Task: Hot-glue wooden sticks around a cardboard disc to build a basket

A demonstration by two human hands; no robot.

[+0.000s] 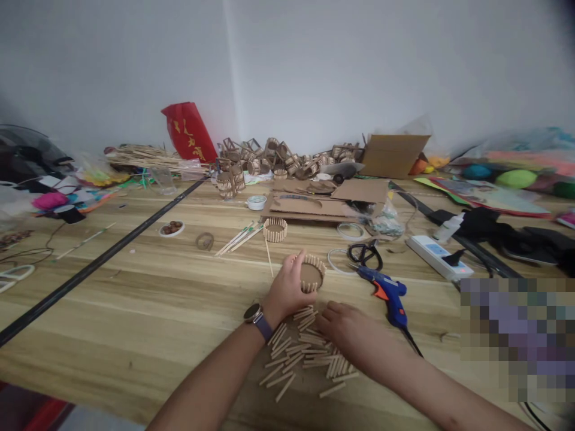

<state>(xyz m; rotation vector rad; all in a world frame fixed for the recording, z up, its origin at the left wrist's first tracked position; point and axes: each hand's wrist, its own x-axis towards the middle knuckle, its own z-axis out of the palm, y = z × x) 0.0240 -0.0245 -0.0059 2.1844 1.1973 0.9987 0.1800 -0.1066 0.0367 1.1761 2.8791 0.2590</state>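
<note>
My left hand (pixel 290 288), with a watch on its wrist, curves around a small round stick basket (pixel 313 274). Short pale wooden sticks stand side by side along the basket's rim, around a brown base. My right hand (pixel 336 323) is lowered over the near pile of short wooden sticks (pixel 294 350), its fingers drawn together. Whatever lies between those fingertips is hidden. A second round stick basket (pixel 275 230) stands just beyond my left hand. To the right of my hands lies a blue glue gun (pixel 389 293) with an orange trigger.
A white power strip (pixel 438 257) and black scissors (pixel 366 254) lie to the right. Cardboard sheets (pixel 314 206) and a heap of stick-built pieces (pixel 278 158) occupy the back. At left are a dish of brown beads (pixel 172 228) and a dark strip (pixel 108 254) across the table.
</note>
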